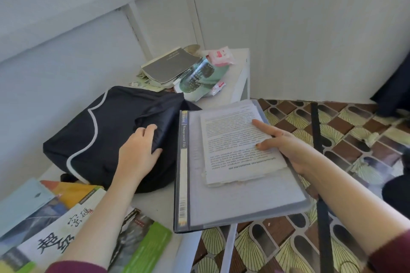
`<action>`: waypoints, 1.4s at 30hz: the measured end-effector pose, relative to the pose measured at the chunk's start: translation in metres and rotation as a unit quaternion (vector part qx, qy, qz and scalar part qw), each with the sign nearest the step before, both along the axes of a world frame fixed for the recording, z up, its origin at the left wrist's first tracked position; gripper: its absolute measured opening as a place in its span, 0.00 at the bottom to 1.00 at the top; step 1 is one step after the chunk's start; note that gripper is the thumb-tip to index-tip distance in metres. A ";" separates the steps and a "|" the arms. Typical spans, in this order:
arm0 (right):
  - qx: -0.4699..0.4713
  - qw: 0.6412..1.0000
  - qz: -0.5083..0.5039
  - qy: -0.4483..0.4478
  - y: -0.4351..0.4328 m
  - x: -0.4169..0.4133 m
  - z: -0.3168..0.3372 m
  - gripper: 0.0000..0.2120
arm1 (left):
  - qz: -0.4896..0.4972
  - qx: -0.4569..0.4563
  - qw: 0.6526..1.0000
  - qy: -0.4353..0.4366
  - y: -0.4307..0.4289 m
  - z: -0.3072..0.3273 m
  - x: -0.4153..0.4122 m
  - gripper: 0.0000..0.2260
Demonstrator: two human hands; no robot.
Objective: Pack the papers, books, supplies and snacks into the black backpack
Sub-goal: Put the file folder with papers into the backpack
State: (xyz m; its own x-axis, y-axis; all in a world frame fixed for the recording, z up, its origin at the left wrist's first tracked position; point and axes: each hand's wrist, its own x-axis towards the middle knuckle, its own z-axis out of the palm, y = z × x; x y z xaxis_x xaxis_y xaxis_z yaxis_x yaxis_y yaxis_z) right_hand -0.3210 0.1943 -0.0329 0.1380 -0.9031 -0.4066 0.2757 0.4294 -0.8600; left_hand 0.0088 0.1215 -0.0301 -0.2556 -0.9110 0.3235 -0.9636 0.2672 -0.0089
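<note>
Near left: stack of books on the white counter (237,68). A white book with Chinese characters (55,241) is on top, with a green-edged book (148,246) beside it and a light blue book (22,206) and an orange book (75,190) behind. The left forearm, in a maroon sleeve, crosses over the stack.

Right of that: grey file folder (244,206), spine labelled "Management File", with a loose sheaf of printed papers (233,148) on its cover, text upside down to the camera. The folder overhangs the counter's right edge above the patterned tile floor (355,131).

Right hand (286,144) clamps folder and papers at the right edge. Index finger and thumb press flat on the top sheet; the other fingers go under, out of sight.

Left hand (137,150): fingers curled into a fold of the black backpack (88,135), thumb pinching the fabric. The backpack lies flat on the counter, white piping facing up, just left of the folder spine. Can't tell how far the opening is unzipped.

Far end of counter: grey-covered book (170,64), a curled teal booklet (199,77), a pink packet (220,56), a small red-and-white sachet (218,86). All are outside the backpack.

A black strap (317,135) runs down the right side over the floor.
</note>
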 end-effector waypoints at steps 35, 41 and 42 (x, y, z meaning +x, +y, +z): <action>-0.018 0.959 0.180 0.216 -0.075 0.023 0.047 0.30 | 0.046 0.227 0.965 0.126 -0.055 0.033 0.054 0.37; -0.021 0.930 0.283 0.234 -0.097 0.032 0.049 0.31 | 0.007 0.221 0.949 0.225 -0.059 0.039 0.070 0.37; -0.022 0.926 0.293 0.238 -0.099 0.033 0.049 0.30 | 0.003 0.218 0.947 0.237 -0.058 0.041 0.070 0.37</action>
State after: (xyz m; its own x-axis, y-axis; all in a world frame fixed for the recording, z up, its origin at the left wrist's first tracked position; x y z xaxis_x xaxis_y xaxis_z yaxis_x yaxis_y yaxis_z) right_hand -0.2882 0.0949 0.0163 0.4245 -0.7474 -0.5110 -0.4072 0.3465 -0.8451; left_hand 0.0787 0.0631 0.0106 -0.1707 -0.9853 -0.0059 -0.8335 0.1412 0.5342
